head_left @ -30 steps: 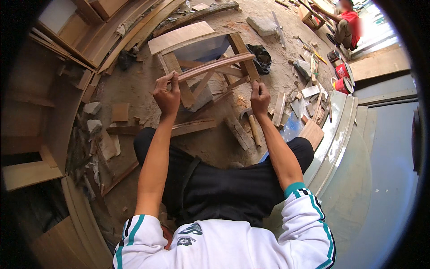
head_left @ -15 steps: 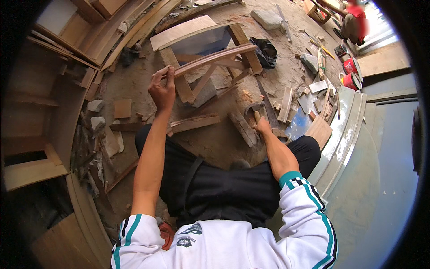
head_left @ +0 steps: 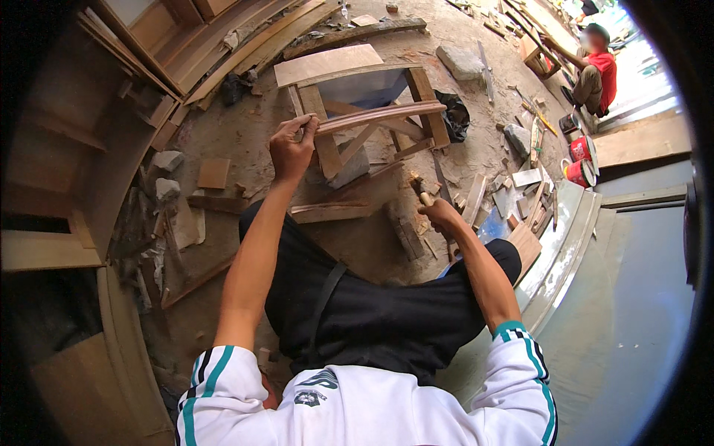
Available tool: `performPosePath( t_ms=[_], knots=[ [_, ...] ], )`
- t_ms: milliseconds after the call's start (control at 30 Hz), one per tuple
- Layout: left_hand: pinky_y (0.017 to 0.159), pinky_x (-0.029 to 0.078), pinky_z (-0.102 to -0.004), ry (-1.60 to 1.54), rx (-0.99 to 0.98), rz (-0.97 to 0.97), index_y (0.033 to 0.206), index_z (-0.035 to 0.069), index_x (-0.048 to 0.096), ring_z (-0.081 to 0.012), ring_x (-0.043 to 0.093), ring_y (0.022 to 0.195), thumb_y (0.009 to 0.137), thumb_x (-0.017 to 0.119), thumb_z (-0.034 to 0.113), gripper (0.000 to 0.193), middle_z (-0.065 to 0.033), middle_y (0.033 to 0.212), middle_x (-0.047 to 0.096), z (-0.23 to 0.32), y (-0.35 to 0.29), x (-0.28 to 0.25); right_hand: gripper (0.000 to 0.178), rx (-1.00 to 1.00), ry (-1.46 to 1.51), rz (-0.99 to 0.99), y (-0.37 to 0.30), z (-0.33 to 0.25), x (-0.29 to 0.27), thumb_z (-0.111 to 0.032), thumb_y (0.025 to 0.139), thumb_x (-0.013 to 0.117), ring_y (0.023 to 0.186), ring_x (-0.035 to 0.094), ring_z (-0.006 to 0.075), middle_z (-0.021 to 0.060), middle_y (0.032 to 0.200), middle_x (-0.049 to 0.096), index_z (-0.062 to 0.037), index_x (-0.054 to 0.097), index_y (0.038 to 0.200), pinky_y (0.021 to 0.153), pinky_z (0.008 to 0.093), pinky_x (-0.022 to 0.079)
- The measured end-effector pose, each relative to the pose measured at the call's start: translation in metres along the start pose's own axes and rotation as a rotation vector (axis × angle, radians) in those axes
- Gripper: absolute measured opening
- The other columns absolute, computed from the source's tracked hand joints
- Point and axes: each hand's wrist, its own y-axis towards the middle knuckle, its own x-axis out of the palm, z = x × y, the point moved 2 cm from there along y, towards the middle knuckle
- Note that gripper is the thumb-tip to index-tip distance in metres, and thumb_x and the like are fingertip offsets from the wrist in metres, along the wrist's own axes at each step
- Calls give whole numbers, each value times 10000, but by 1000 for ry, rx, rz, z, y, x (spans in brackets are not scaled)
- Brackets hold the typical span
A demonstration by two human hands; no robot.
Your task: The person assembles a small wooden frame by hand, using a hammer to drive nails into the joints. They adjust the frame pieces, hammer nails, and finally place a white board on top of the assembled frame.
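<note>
Pinching strip [head_left: 383,117] at its left end: left hand [head_left: 291,150], grip clamped on it. Strip lies across wooden frame [head_left: 422,86], right end over the frame's right leg. Block [head_left: 404,229] on floor [head_left: 364,241], near hammer [head_left: 426,199]. Right hand [head_left: 444,215]: grip closed around hammer handle. Farther right: black bag [head_left: 457,120], offcuts [head_left: 526,178], red cans [head_left: 581,151].
</note>
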Motion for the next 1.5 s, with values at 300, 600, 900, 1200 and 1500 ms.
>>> performPosePath(
  t_ms=[300, 600, 900, 1200, 1500],
  knots=[
    [792, 541, -364, 73, 192, -99, 1027, 89, 784, -242, 692, 913, 930, 699, 236, 195, -81, 921, 755, 11, 10, 15, 360, -390, 301, 2, -176, -127, -39, -414, 989, 594, 607, 538, 129, 33, 750, 561, -58, 569, 1037, 548, 327, 467],
    [845, 527, -368, -6, 126, -160, 1039, 73, 777, -251, 675, 959, 924, 706, 243, 217, -106, 971, 749, 21, 9, 25, 368, -750, 116, 402, -159, -248, -36, -384, 978, 620, 687, 618, 234, 112, 761, 616, -21, 558, 988, 643, 391, 490],
    [814, 536, -379, 24, 76, -173, 1021, 85, 783, -252, 677, 932, 906, 721, 271, 227, -112, 954, 748, 29, 16, 31, 393, -927, 109, 640, -74, -235, -26, -246, 807, 825, 807, 671, 378, 188, 846, 686, -5, 564, 974, 703, 440, 508],
    [801, 535, -361, -62, -165, -222, 1022, 116, 791, -239, 690, 909, 890, 736, 293, 228, -104, 902, 751, 22, 16, 28, 374, -978, 147, 621, -64, -234, -24, -240, 804, 824, 787, 666, 402, 193, 824, 682, -18, 554, 938, 671, 456, 504],
    [781, 539, -364, 9, -112, -159, 1014, 119, 792, -250, 696, 894, 900, 731, 305, 227, -106, 905, 750, 34, 11, 23, 363, -978, 134, 580, -64, -235, -26, -235, 826, 775, 869, 623, 480, 249, 860, 652, -25, 517, 972, 700, 520, 470]
  ],
)
